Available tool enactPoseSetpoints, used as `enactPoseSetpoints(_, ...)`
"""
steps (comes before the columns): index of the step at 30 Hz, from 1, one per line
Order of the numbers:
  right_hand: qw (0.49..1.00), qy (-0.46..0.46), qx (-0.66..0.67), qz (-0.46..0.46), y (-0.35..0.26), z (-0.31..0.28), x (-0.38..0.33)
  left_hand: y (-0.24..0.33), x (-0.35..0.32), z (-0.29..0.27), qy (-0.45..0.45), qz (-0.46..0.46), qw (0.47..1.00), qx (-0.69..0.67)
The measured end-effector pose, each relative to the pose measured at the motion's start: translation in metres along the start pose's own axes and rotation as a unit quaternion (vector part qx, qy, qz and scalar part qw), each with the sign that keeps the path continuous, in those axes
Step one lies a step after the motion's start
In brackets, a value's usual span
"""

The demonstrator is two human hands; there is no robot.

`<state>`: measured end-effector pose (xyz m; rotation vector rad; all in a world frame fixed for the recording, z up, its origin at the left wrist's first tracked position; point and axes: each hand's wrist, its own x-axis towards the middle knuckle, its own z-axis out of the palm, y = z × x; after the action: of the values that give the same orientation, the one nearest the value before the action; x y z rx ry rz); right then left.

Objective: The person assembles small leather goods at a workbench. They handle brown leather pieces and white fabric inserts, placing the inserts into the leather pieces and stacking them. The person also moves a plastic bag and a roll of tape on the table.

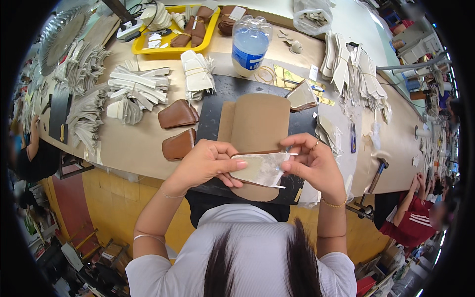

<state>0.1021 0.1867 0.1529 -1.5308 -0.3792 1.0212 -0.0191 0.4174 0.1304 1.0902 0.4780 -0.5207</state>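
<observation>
Between my two hands is a leather piece (260, 167), its whitish backing facing up and a brown edge showing along the top. My left hand (213, 162) grips its left end, the thumb lying on the backing. At the right end my right hand (312, 161) pinches it with bent fingers, near two thin white strips that stick out. Underneath lies a tan rounded board or sheet (260, 121) on a black slab (210, 111). Two small stacks of brown leather pieces, an upper one (178, 114) and a lower one (178, 144), rest left of the slab.
A yellow tray (215, 24) with leather parts and a plastic bottle (250, 47) stand at the back. Bundles of pale strips (138, 84) lie left, more bundles (341, 62) right. A hammer (378, 174) lies by the right edge. Another person in red (413, 218) sits at right.
</observation>
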Motion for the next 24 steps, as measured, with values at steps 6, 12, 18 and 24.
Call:
enactPoseSetpoints(6,0.999,0.022,0.028,-0.003,0.003,0.0,-0.002,-0.002,0.001,0.0,0.009,0.006,1.0,0.005)
enactPoseSetpoints(12,0.998,0.038,0.05,0.0,0.004,0.007,0.0,-0.004,0.002,0.002,0.018,0.013,1.0,0.007)
enactPoseSetpoints(18,0.996,0.077,0.046,-0.017,0.016,0.01,-0.001,-0.007,0.005,-0.001,0.018,0.008,1.0,0.022)
enactPoseSetpoints(24,0.852,0.199,-0.405,-0.265,0.006,0.02,-0.016,-0.001,0.005,0.014,0.038,0.039,0.999,-0.007)
